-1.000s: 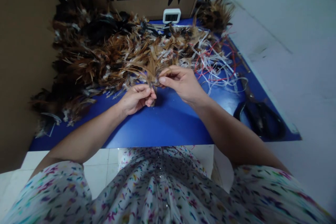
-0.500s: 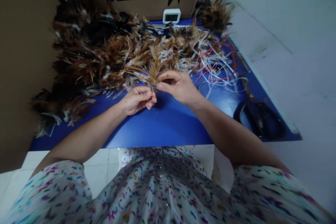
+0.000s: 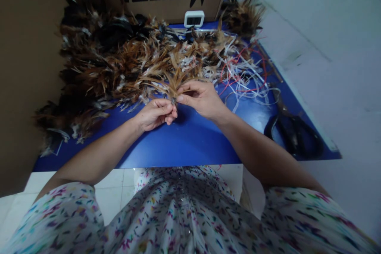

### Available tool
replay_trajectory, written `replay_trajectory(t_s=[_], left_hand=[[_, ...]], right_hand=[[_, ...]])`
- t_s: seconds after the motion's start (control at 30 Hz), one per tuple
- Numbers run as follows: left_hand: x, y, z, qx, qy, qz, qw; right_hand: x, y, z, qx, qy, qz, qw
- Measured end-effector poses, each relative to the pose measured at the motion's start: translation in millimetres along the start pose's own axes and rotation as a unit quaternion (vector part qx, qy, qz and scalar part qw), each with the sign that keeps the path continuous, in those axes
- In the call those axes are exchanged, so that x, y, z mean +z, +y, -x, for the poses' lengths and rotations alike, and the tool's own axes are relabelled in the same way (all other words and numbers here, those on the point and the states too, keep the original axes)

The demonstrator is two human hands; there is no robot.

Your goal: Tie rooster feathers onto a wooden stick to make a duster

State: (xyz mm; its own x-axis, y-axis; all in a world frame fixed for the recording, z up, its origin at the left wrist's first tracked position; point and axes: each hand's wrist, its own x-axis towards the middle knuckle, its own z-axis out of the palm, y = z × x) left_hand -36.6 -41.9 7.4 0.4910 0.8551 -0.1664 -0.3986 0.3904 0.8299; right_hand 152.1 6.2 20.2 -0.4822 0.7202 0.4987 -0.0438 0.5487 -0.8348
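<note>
Between my two hands stands a small bunch of brown feathers [image 3: 174,85], its tips fanned out upward. My left hand [image 3: 157,113] pinches the base of the bunch between thumb and fingers. On the other side, my right hand [image 3: 201,99] has its thumb and forefinger closed on feathers at the bunch's right edge. Just beyond both hands spreads a wide heap of loose feathers [image 3: 119,59], brown, black and whitish. The exact point where the fingers meet the quills is too small to make out.
White and red strings [image 3: 245,77] lie tangled on the right of the blue table [image 3: 184,147]. Black-handled scissors [image 3: 293,135] rest near its right corner. A white digital timer [image 3: 194,19] stands before a cardboard box [image 3: 166,6]. Another cardboard panel [image 3: 24,79] rises at left.
Both hands stay almost in place on the bunch. The feathers between them look slightly more fanned out and upright, and my right fingertips have shifted a little.
</note>
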Motion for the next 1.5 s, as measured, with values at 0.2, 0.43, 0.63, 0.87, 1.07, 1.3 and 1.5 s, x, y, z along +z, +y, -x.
replay_trajectory(t_s=[0.2,0.43,0.63,0.87,1.07,1.3,1.5], left_hand=[[2.1,1.4,0.2,-0.006,0.006,-0.007,1.000],[1.6,1.3,0.4,0.002,-0.001,-0.007,1.000],[-1.9,0.5,-0.1,0.010,-0.011,-0.002,1.000],[-0.8,1.4,0.5,-0.001,-0.008,-0.019,1.000],[-0.8,2.0,0.7,-0.011,-0.009,-0.036,0.999],[1.2,4.2,1.1,-0.021,0.004,-0.050,0.999],[1.2,2.3,0.5,-0.005,0.008,-0.055,0.998]], right_hand=[[-0.7,-3.8,-0.1,0.009,-0.009,-0.012,1.000],[-0.5,-2.9,0.3,0.018,-0.006,-0.037,0.999],[-2.6,-1.5,-0.4,0.013,-0.023,-0.016,1.000],[-7.1,-3.0,-1.6,-0.023,-0.046,0.013,0.999],[-10.4,-5.7,-2.6,-0.030,-0.063,0.035,0.997],[-10.4,-6.5,-0.8,-0.010,-0.078,0.026,0.997],[-10.6,-5.1,-1.2,-0.009,-0.083,0.004,0.997]])
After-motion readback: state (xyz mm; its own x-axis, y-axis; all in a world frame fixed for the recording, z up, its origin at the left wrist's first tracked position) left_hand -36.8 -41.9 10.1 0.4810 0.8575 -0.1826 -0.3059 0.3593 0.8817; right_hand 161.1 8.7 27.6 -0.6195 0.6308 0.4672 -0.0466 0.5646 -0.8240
